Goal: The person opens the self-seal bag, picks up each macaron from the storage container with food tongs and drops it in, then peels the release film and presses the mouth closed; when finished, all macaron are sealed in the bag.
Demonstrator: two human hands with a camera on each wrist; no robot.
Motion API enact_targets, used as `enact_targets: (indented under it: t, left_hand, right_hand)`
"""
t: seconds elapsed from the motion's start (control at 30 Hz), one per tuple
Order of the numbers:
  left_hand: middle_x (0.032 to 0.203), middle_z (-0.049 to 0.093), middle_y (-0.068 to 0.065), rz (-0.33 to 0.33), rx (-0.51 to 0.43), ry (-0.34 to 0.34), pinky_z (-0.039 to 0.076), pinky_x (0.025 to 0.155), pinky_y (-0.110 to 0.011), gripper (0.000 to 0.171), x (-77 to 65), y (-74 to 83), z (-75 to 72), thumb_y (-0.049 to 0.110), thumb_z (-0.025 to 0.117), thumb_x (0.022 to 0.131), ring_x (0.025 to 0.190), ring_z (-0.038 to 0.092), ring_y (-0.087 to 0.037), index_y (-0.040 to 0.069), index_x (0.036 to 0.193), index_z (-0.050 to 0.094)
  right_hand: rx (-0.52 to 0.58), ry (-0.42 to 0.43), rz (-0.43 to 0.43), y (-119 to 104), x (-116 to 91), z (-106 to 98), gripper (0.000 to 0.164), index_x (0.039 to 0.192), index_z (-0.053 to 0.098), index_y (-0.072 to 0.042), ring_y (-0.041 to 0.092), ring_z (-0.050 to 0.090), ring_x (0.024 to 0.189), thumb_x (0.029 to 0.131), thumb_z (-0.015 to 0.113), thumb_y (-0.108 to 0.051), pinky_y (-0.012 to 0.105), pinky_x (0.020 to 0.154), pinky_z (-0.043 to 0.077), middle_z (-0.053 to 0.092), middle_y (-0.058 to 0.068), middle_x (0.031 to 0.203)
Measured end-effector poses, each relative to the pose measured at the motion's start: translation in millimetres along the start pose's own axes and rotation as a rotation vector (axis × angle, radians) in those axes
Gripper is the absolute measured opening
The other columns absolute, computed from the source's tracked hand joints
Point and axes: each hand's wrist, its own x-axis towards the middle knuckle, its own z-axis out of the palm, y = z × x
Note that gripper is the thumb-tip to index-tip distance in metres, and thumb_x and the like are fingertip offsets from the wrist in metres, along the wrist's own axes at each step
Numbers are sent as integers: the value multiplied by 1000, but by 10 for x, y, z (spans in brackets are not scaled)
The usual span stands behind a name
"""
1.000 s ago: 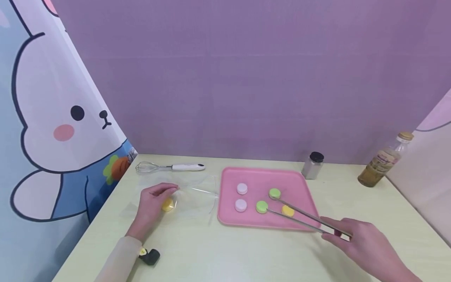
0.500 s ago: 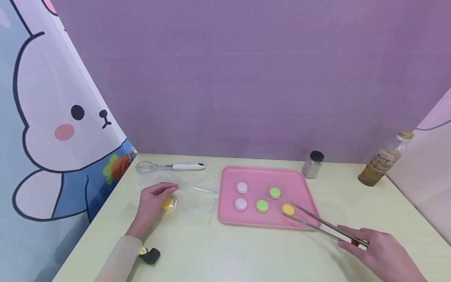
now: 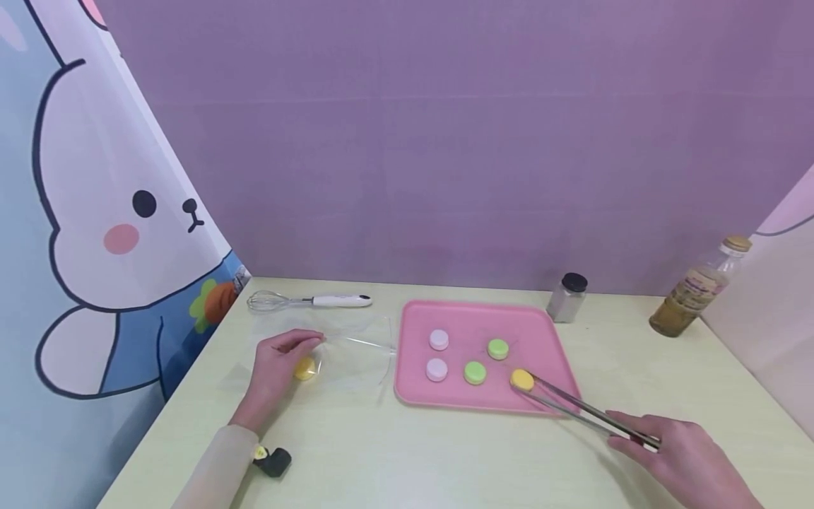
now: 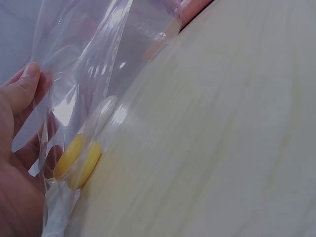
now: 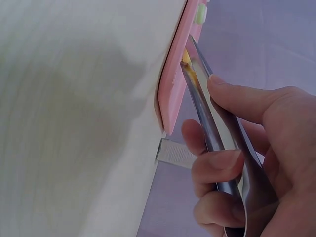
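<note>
My right hand (image 3: 674,449) grips metal tongs (image 3: 591,416), their tips on either side of a yellow macaron (image 3: 522,380) at the front right of the pink tray (image 3: 413,396). Two green macarons (image 3: 498,348) and two pale lilac macarons (image 3: 437,370) lie further left in the tray. On the left, my left hand (image 3: 276,367) pinches the edge of a clear plastic bag (image 3: 359,364), which lies on the table. Inside the bag is another yellow macaron (image 4: 81,160), close to the left palm. In the right wrist view, fingers and thumb wrap the tongs (image 5: 217,128).
A whisk (image 3: 318,302) with a white handle lies behind the bag. A small jar (image 3: 566,298) with a black lid stands behind the tray's right corner. Farther right is a corked bottle (image 3: 696,290) of brown liquid. A purple backdrop (image 3: 445,155) closes off the rear.
The right hand has brought the tongs from the green macarons rightward to the yellow one, and the tips have drawn closer together around it. The left hand holds its place on the bag.
</note>
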Motion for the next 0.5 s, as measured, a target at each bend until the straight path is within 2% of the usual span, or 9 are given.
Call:
enact_targets:
  t: [0.2,0.37,0.5]
  left_hand:
    - [112,74,-6,3,-2,-1,50,92,-17,26,2,-3,0,26,72,96,107,64,-12,4,110,77]
    - [111,74,-5,-4,-1,5,50,92,-17,27,0,5,-2,27,72,96,107,64,-12,5,110,77]
    - [112,74,-5,-9,1,8,50,92,-17,27,-6,12,1,26,73,96,107,64,-12,5,111,77]
  right_hand:
    - [-13,-13,1,-3,-7,-20,39,116,78,-18,13,49,70,84,82,-41,29,58,37,74,-3,93]
    - [-4,32,-35,-45,-25,-32,36,114,79,-21,9,48,68,84,83,-40,28,58,39,75,-5,93]
    - [6,63,-72,-130,-15,-38,33,113,79,-24,4,49,68,84,83,-39,27,58,41,72,-14,87]
